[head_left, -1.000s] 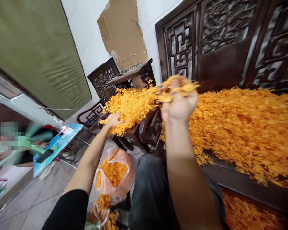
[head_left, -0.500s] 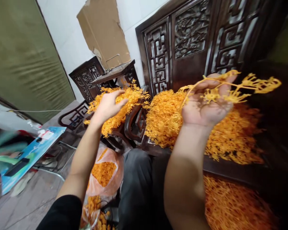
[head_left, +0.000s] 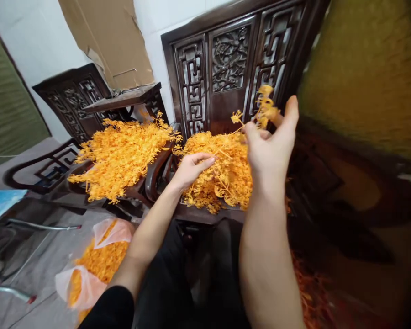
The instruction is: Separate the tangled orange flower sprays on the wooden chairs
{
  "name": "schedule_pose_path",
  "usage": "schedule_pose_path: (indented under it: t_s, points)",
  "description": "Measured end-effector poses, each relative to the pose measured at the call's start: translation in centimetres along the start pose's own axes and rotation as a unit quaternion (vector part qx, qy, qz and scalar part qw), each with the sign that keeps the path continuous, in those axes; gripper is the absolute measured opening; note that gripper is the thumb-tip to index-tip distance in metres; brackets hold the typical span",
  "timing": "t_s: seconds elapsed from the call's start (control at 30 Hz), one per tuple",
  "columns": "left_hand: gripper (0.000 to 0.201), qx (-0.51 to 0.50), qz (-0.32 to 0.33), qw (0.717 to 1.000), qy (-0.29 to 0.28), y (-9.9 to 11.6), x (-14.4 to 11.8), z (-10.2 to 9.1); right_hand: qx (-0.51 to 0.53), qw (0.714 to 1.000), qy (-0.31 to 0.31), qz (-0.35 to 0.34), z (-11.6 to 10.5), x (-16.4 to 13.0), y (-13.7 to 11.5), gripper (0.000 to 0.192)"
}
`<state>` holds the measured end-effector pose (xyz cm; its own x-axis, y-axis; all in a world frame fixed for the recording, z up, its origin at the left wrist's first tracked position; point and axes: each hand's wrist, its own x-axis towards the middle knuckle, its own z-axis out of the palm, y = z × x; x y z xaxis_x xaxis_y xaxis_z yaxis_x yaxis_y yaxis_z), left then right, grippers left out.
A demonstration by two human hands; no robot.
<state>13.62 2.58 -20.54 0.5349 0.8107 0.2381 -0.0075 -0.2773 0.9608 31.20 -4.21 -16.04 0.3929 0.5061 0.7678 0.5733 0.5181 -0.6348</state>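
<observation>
My right hand (head_left: 270, 137) is raised above the near pile, its thumb and fingers closed on an orange plastic flower sprig (head_left: 265, 109). The sprig's branching heads stick up past the fingers, and part of its stem is hidden by the hand. Lower and to the left, my left hand (head_left: 195, 169) is over the front of a heap of orange plastic sprigs (head_left: 219, 183). Its thumb and fingers come together at a thin orange stem (head_left: 223, 153). Whether that stem belongs to the sprig in my right hand, I cannot tell.
Another heap of orange sprigs (head_left: 116, 155) lies on a dark wooden chair to the left. A carved chair back (head_left: 229, 64) rises behind the near heap. A translucent pinkish bag (head_left: 84, 283) of orange pieces stands on the floor, near a blue-topped table (head_left: 3, 205).
My view has swung right. My left hand has left the left heap and come to the near one, its fingers closing. My right hand has turned, still holding the sprig, which now points upward.
</observation>
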Motion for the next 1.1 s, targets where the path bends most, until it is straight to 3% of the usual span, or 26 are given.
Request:
schedule_pose_path:
  t_s: [0.1, 0.2, 0.33, 0.43, 0.5, 0.57, 0.67, 0.77, 0.87, 1.03, 1.1]
  points:
    - [0.042, -0.008, -0.014, 1.0, 0.022, -1.0, -0.2, 0.3, -0.174, 0.981, 0.082, -0.023, -0.1, -0.4, -1.7, 0.042]
    - [0.039, 0.025, -0.006, 0.999, 0.022, -1.4, -0.6, -0.1, -0.278, 0.96, 0.025, -0.02, -0.6, -1.5, -4.1, 0.026]
    - [0.035, 0.076, 0.007, 0.997, 0.013, -1.5, -1.0, -1.2, -0.348, 0.937, -0.035, -0.012, -2.6, -3.5, -5.0, 0.04]
    - [0.037, 0.021, -0.02, 0.999, -0.031, -1.8, -1.1, -1.9, -0.344, 0.936, -0.057, -0.046, -4.0, -4.4, -3.5, 0.058]
    - [0.037, -0.038, -0.049, 0.996, -0.065, -2.1, -1.1, -2.0, -0.319, 0.935, -0.108, -0.108, -4.2, -4.6, -2.0, 0.06]
    - [0.038, -0.103, -0.1, 0.984, -0.11, -2.4, -1.2, -2.0, -0.269, 0.924, -0.212, -0.17, -4.0, -4.7, -0.5, 0.062]
    - [0.041, -0.195, -0.186, 0.944, -0.19, -2.7, -1.6, -2.0, -0.164, 0.906, -0.344, -0.185, -2.9, -4.8, 1.0, 0.059]
    - [0.044, -0.243, -0.227, 0.922, -0.199, -2.8, -1.9, -2.1, -0.064, 0.921, -0.364, -0.127, -1.9, -5.2, 1.2, 0.036]
    - [0.045, -0.232, -0.235, 0.927, -0.177, -2.7, -2.1, -2.5, -0.025, 0.936, -0.351, -0.015, -1.5, -5.9, 0.9, 0.016]
    - [0.042, -0.165, -0.188, 0.94, -0.232, -2.7, -2.0, -3.2, 0.036, 0.929, -0.289, 0.228, -1.8, -6.7, 1.5, 0.025]
    - [0.042, -0.133, -0.171, 0.95, -0.226, -3.0, -2.0, -3.0, 0.063, 0.919, -0.267, 0.284, -1.9, -6.8, 2.0, 0.031]
